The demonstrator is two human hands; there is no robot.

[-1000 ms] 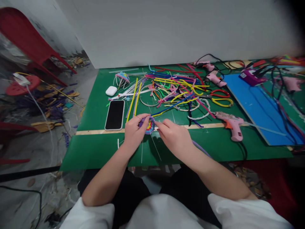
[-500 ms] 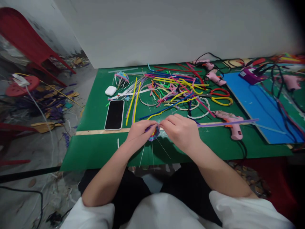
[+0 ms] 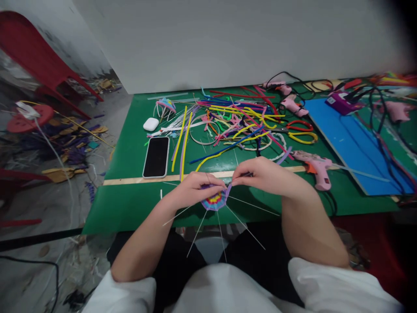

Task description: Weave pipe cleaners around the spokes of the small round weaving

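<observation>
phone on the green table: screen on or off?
Off. The phone lies flat, face up on the green table, its screen uniformly black.

Craft workshop, green table (image 3: 130,148) strewn with pipe cleaners (image 3: 228,119), glue guns (image 3: 314,165), scissors (image 3: 301,132)

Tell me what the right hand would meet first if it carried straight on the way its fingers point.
Probably the left hand: the right hand points leftward, fingertips almost touching it above the woven disc.
</observation>
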